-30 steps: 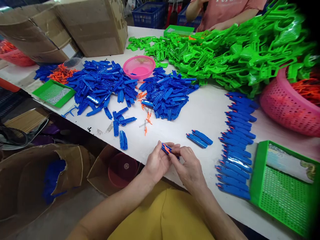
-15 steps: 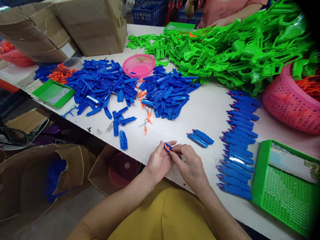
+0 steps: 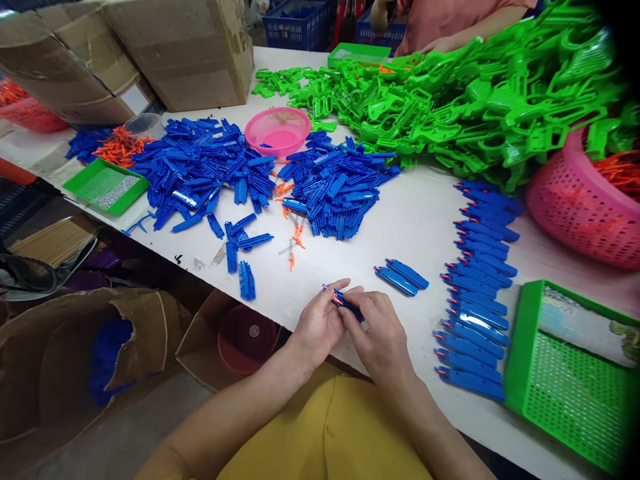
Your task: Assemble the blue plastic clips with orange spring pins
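Note:
My left hand [image 3: 317, 323] and my right hand [image 3: 383, 337] meet at the near edge of the white table [image 3: 420, 220]. Both pinch one small blue plastic piece with an orange insert [image 3: 343, 301], fingers closed round it. Just to the right lie two finished blue pieces [image 3: 401, 275]. Further right, a long row of finished blue pieces [image 3: 477, 293] runs away from me. Ahead sit two heaps of loose blue parts [image 3: 330, 183], with a few orange bits and springs [image 3: 295, 240] between them.
A green mesh tray [image 3: 570, 373] stands at the right, a pink basket [image 3: 580, 207] behind it. Green plastic frames [image 3: 475, 100] pile at the back right, where another person's arm [image 3: 450, 40] rests. A small pink basket [image 3: 277, 130], cardboard boxes [image 3: 170, 47], and a green tray [image 3: 105, 185] stand left.
The blue piece has turned in my fingers, now lying longer and slanted down toward my right hand. Both hands stay in the same spot.

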Available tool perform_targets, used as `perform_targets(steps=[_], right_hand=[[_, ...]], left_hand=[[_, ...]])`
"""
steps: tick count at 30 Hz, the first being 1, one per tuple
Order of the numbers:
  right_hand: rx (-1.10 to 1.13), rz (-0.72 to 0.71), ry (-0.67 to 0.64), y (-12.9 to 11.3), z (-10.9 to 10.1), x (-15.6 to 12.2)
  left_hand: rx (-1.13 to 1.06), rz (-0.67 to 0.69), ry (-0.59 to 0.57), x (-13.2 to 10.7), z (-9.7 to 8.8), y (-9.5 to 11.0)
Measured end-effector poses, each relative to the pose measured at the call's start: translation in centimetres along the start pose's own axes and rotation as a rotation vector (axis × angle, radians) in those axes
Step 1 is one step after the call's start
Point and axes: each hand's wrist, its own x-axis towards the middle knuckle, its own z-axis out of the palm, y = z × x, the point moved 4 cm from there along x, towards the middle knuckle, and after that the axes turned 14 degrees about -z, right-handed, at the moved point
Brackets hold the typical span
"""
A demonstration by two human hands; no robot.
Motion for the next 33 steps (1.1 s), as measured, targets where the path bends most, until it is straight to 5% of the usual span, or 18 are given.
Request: perform_targets(steps=[7, 17, 26, 29, 33], right_hand=[[-0.266, -0.251, 0.083, -1.0, 0.1, -0.4], [-0.219, -0.284, 0.097, -1.2, 0.2, -0.5], [-0.072, -0.37, -0.058, -1.8, 2.8, -0.5], [-0.012, -0.335, -0.085, -0.2, 2.8, 1.4], [-0.334, -0.217, -0.061, 4.6, 3.0, 6.3]], left_hand=[[0.038, 0.013, -0.039, -0.4, 0.4, 0.3], [0.059, 0.021, -0.051, -1.1, 0.4, 0.5], [0.077, 0.132, 0.115, -1.9, -3.2, 1.5], [0.066, 0.154, 0.137, -2.3, -4.3, 2.4], [0.043, 0.153, 0.067, -2.3, -4.5, 3.1]])
